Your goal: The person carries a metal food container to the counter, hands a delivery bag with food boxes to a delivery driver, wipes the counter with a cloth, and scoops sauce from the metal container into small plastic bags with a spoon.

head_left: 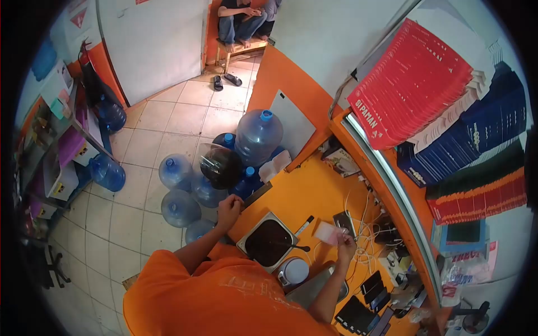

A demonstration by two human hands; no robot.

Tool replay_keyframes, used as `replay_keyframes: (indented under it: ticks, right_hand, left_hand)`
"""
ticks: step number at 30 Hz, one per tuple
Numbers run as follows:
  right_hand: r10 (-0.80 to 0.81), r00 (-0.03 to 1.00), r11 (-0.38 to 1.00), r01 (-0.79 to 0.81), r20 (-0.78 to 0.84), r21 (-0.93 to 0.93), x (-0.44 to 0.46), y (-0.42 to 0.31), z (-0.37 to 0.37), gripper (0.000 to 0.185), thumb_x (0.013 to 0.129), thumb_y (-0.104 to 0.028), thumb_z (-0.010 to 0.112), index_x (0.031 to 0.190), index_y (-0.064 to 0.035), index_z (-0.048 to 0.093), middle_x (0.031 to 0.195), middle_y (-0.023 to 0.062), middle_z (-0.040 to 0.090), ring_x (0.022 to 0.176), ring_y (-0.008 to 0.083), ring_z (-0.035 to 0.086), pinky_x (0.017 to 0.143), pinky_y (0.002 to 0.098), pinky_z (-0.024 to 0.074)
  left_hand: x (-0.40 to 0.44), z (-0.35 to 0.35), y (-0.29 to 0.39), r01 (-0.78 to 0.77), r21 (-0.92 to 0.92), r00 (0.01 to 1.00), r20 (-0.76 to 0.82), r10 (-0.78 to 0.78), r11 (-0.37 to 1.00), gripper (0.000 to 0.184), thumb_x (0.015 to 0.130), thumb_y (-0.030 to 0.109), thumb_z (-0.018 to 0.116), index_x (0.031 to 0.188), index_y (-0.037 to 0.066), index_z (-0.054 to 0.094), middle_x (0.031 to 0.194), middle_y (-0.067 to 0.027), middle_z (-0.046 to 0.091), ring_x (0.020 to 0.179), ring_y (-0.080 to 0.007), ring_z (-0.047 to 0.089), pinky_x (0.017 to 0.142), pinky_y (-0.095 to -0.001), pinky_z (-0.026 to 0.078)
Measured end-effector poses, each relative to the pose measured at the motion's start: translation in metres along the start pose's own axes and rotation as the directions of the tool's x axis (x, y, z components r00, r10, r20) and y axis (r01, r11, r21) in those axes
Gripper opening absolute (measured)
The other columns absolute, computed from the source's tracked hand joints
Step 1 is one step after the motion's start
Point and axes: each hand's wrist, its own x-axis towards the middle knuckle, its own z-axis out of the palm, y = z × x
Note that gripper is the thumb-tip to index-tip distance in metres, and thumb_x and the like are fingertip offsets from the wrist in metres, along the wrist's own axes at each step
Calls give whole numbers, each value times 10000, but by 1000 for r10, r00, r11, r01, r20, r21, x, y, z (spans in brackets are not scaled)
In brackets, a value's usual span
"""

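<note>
My right hand (346, 246) is closed, pinching a small translucent pinkish plastic sheet or bag (326, 233) above the orange counter (305, 182). My left hand (228, 211) is beside the counter's dark edge strip (258, 194), fingers curled; whether anything is in them is hidden. Between my hands sits a square metal container (241, 245) of dark contents, with a dark long-handled utensil (300, 247) lying across it. A black-handled tool (304, 225) lies beside the container. Nearer my body stands a round tub with a pale lid (295, 271).
Large blue water bottles (259, 134) and a dark helmet (221, 166) are left of the counter. White cables (363, 243) and several phones (371, 284) lie at the right. Stacked red packaging (412, 84) fills the upper shelf. Another person (242, 22) sits beyond the doorway.
</note>
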Motion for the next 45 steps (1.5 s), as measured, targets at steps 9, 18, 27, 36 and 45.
replay_keyframes:
  ticks: [9, 18, 27, 36, 45]
  right_hand:
    - [-355, 922, 922, 372, 153, -103, -63, -173, 85, 124, 845, -43, 720, 827, -18, 601, 729, -25, 552, 683, 54, 486, 632, 202, 394]
    - [-317, 937, 948, 316, 143, 35, -48, -147, 77, 81, 901, -54, 648, 911, 26, 654, 1019, 39, 577, 911, 127, 547, 807, 251, 442]
    - [-114, 939, 990, 135, 324, -44, -15, -113, 78, 72, 811, 55, 695, 846, 30, 637, 1005, 71, 606, 974, 156, 573, 855, 268, 454]
    - [-219, 969, 971, 227, 115, -72, -1, -83, 98, 104, 774, -25, 724, 776, 64, 670, 895, 117, 630, 879, 213, 602, 832, 298, 449]
    - [20, 997, 997, -26, 81, 76, -2, -23, 96, 98, 832, -20, 699, 791, 57, 656, 799, 73, 601, 617, 134, 579, 550, 272, 458]
  left_hand:
    - [-33, 131, 179, -857, 232, 500, 591, 633, 460, 704, 683, 194, 769, 1324, 152, 481, 1271, -119, 513, 1292, -309, 400, 1107, -586, 210]
    - [-12, 147, 169, -842, 282, 497, 737, 458, 460, 787, 672, 216, 802, 1377, 234, 452, 1273, -54, 502, 1215, -267, 459, 1099, -674, 142]
    - [8, 154, 167, -909, 223, 341, 883, 322, 352, 746, 710, 156, 754, 1373, 323, 457, 1227, -74, 511, 1196, -321, 459, 940, -695, 335]
    - [61, 162, 135, -860, 132, 320, 892, 320, 492, 665, 595, 211, 816, 1175, 62, 528, 1135, -158, 548, 1093, -371, 504, 944, -446, 422]
    - [77, 182, 107, -875, 271, 287, 958, -23, 401, 734, 610, 226, 824, 1261, 100, 509, 1225, -113, 532, 1154, -354, 485, 984, -451, 434]
